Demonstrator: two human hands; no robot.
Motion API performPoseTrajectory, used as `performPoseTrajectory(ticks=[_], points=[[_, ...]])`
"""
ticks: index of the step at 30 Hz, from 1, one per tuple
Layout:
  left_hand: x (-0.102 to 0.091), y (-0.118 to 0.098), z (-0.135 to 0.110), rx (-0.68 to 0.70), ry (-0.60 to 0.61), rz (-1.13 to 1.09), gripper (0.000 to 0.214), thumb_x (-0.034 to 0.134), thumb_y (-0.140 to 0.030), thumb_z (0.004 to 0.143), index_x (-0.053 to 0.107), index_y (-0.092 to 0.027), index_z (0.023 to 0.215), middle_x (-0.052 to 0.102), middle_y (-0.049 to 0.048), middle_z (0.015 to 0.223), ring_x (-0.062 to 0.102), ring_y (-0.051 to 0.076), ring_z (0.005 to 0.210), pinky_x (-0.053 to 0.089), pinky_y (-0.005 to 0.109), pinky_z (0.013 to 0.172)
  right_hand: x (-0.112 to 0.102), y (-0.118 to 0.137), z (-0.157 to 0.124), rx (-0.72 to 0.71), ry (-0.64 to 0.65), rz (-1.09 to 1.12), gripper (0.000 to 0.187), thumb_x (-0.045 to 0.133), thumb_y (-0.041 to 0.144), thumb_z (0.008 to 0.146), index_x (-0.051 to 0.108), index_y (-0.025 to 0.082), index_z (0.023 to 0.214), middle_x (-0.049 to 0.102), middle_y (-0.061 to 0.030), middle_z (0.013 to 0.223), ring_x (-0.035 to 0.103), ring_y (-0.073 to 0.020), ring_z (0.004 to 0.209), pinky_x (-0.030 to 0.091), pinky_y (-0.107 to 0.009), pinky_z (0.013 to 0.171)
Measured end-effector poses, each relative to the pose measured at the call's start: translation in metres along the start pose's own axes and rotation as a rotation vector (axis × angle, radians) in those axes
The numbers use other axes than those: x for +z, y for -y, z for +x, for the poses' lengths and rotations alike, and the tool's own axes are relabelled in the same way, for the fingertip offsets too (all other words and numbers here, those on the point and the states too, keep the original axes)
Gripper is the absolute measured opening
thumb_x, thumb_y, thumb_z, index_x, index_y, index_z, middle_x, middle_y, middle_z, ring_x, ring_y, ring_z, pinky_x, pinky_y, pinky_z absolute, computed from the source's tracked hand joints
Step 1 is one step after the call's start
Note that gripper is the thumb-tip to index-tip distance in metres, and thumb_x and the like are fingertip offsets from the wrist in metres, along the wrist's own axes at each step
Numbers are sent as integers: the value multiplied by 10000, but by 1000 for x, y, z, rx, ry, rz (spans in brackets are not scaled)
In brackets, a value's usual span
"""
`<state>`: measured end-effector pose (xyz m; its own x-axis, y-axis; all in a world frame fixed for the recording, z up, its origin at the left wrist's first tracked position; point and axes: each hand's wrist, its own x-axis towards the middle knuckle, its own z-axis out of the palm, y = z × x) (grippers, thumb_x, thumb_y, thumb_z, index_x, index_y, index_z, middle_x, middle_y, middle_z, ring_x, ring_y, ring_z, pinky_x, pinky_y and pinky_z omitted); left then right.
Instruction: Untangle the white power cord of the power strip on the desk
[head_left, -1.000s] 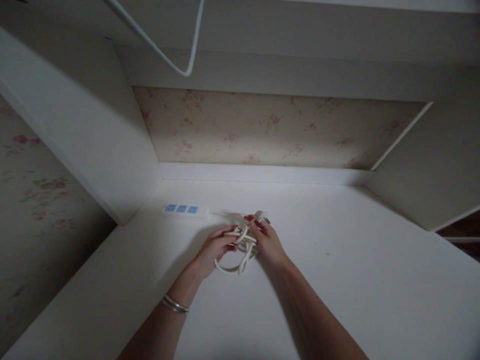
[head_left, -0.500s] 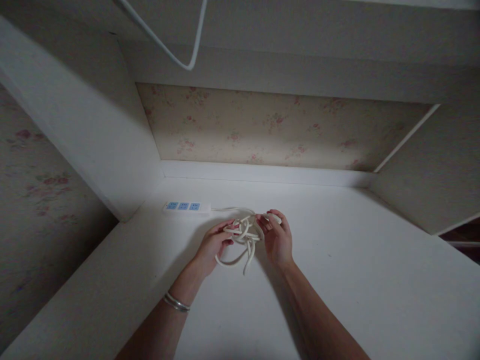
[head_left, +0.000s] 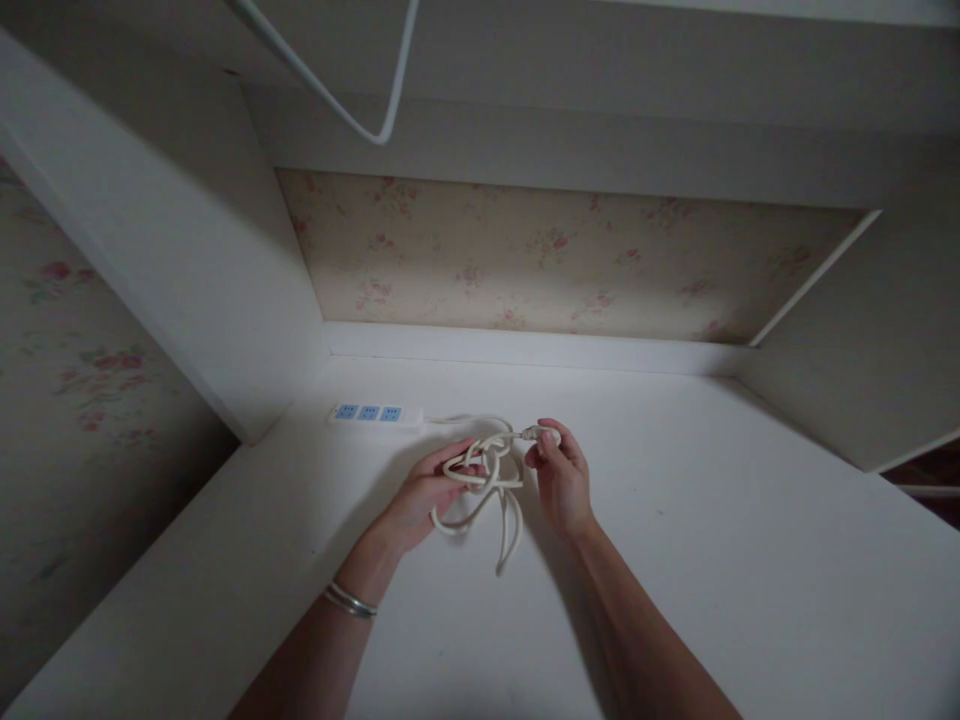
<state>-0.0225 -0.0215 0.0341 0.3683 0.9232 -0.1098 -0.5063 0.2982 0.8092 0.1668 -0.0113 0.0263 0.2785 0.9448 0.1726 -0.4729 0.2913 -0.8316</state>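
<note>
A white power strip (head_left: 373, 414) with blue sockets lies on the white desk (head_left: 675, 540) near the left wall panel. Its cream cable (head_left: 487, 480) runs right into a loose tangle of loops between my hands. My left hand (head_left: 424, 495) is closed on several loops of that cable, a silver bracelet on its wrist. My right hand (head_left: 561, 480) pinches the plug end (head_left: 529, 434) of the cable, just right of the tangle. One loop hangs down toward me onto the desk.
A white side panel (head_left: 187, 270) rises at the left and another at the right (head_left: 862, 340). Floral wallpaper (head_left: 555, 260) backs the alcove under a shelf. A thin white cord (head_left: 352, 100) hangs in a loop overhead.
My right hand has drawn the plug end out to the right. The bundle has loosened, and one loop now trails lower on the desk.
</note>
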Motion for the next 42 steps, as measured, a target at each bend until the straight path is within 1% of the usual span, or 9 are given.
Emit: performPoseTrajectory(ticks=[6,9,13,17,21,26,31,38,42], points=[[-2,-7,-10,-80,225,-101,706,635,-40,545,614,-211,1230,646,100,1205,574,270,1118,453,338,886,7,-3,-9,80,56,-119,402,717,404,754,639,222,1104,589,21,709,514,-119,617,427,-256,599],[0,-9,-9,-117,268,-184,631,616,-137,572,631,-164,1203,644,132,1203,566,294,1134,459,371,897,11,-6,-15,175,98,-158,524,715,435,746,595,232,1214,636,4,769,549,-140,627,450,-284,605],[3,-6,-2,-143,126,-128,408,622,-204,724,673,-156,1126,677,129,1137,621,254,1040,467,350,891,12,-8,-17,159,122,-242,579,689,457,758,572,242,1283,659,-15,872,595,-167,747,481,-306,688],[5,1,3,-97,22,-7,412,710,-134,692,679,-157,1102,702,109,1073,661,197,904,473,292,848,11,-8,-15,132,141,-253,456,648,451,781,650,244,1187,644,-31,1036,593,-191,926,481,-309,791],[8,2,4,-27,-26,38,405,764,-156,678,684,-165,1075,679,101,1131,658,190,902,486,286,827,9,-8,-15,167,205,-226,355,646,401,793,696,228,1098,638,-34,1060,593,-175,895,473,-290,770],[11,3,5,0,-71,51,394,798,-214,668,691,-160,1043,692,96,1082,663,180,854,493,271,774,11,-9,-17,147,177,-179,343,734,345,732,664,235,1050,670,-9,889,602,-156,749,479,-284,684],[7,7,8,-3,-121,104,407,805,-257,665,689,-161,1043,698,95,1056,662,172,816,496,268,737,12,-11,-19,137,216,-218,251,777,340,696,641,211,863,655,15,734,574,-123,610,451,-250,576],[4,8,9,16,-152,201,413,773,-378,686,703,-151,1025,718,73,898,653,163,739,477,239,660,13,-16,-21,177,272,-256,236,783,389,683,681,187,748,707,-28,806,605,-148,666,466,-285,631],[5,7,6,19,-198,305,417,746,-407,698,699,-152,1024,712,55,828,635,156,671,454,226,588,14,-12,-21,126,359,-393,232,698,422,775,700,192,751,648,-2,715,556,-134,651,429,-265,620]])
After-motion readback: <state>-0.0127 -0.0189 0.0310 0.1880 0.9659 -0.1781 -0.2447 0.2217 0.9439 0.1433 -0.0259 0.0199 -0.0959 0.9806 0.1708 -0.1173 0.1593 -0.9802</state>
